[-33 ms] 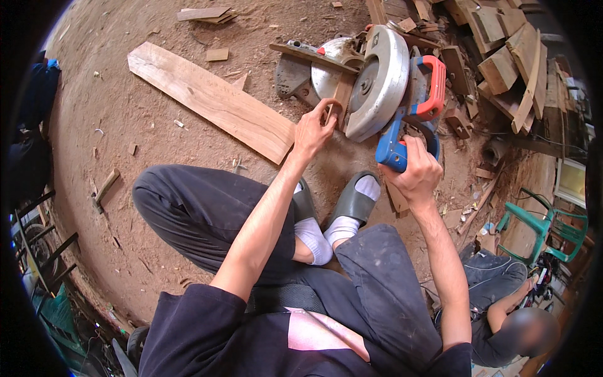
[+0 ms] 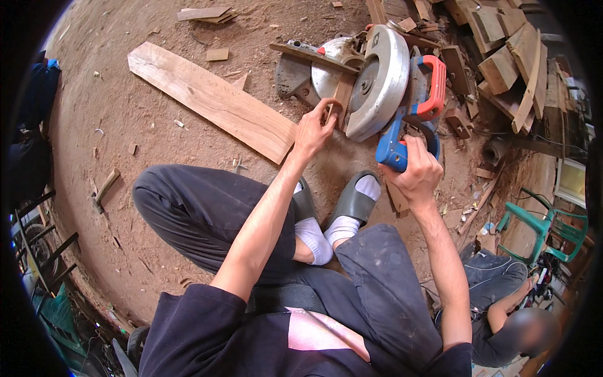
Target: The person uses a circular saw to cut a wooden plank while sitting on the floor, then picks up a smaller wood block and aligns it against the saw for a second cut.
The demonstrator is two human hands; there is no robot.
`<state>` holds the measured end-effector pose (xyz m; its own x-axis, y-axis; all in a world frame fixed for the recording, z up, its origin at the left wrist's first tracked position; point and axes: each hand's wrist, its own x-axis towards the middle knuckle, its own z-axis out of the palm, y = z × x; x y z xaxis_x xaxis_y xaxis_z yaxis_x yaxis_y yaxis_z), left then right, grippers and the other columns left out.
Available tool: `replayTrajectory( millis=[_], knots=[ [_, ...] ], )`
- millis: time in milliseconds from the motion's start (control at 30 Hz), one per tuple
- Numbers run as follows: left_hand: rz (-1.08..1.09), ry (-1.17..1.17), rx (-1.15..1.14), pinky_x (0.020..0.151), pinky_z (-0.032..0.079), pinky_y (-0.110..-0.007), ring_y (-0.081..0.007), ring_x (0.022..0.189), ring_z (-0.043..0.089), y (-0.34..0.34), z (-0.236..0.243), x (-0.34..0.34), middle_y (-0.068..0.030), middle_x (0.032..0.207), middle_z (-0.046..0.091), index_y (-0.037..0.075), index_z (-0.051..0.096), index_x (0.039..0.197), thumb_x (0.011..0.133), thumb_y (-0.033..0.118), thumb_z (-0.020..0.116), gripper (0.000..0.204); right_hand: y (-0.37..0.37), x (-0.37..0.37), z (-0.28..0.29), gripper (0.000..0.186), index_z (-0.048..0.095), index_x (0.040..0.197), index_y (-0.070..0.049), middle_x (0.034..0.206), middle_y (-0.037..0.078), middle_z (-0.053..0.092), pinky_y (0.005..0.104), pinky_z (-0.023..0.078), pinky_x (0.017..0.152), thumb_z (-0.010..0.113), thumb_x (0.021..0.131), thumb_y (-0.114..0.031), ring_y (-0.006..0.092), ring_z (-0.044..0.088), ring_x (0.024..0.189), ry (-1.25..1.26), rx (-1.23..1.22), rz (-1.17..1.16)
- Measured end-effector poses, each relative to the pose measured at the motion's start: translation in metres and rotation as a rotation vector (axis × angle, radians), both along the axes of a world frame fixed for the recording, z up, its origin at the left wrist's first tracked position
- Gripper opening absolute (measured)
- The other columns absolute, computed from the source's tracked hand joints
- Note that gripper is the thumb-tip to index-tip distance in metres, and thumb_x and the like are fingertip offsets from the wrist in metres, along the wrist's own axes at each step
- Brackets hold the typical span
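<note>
A miter saw with a silver blade guard, red carrying handle and blue grip stands on the dirt floor in front of me. My right hand is wrapped round its blue grip. With my left hand I grip the near end of a small wooden piece lying on the saw's base, left of the blade guard. The guard hides the blade's lower edge and part of the wood. A long wooden board lies flat on the ground to the left, its near end close to my left wrist.
Stacked wood offcuts rise at the far right. A hammer lies on the ground at left. Loose scraps and sawdust are scattered about. A green plastic chair and another person are at the right.
</note>
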<state>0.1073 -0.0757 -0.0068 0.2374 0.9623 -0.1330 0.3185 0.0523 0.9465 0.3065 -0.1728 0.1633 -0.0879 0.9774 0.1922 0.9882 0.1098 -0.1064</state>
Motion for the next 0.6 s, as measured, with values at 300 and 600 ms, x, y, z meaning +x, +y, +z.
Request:
replayTrajectory(
  millis=[300, 600],
  knots=[
    [0.156, -0.321, -0.338, 0.052, 0.054, -0.026, -0.0087, 0.062, 0.059, 0.001, -0.013, 0.003, -0.0024, 0.077, 0.061, 0.005, 0.041, 0.116, 0.092, 0.018, 0.078, 0.047, 0.002, 0.001, 0.002, 0.069, 0.064, 0.109, -0.002, 0.096, 0.013, 0.069, 0.0436, 0.056, 0.065, 0.085, 0.07, -0.055, 0.0346, 0.072, 0.078, 0.02, -0.039, -0.006],
    [0.194, -0.291, -0.357, 0.053, 0.054, -0.028, -0.0085, 0.06, 0.059, 0.002, -0.018, 0.003, -0.0019, 0.072, 0.06, 0.001, 0.047, 0.112, 0.089, 0.021, 0.08, 0.045, 0.006, -0.004, 0.006, 0.059, 0.064, 0.102, -0.006, 0.088, 0.009, 0.065, 0.0424, 0.054, 0.061, 0.086, 0.069, -0.05, 0.0315, 0.071, 0.074, 0.028, 0.001, 0.013]
  ],
)
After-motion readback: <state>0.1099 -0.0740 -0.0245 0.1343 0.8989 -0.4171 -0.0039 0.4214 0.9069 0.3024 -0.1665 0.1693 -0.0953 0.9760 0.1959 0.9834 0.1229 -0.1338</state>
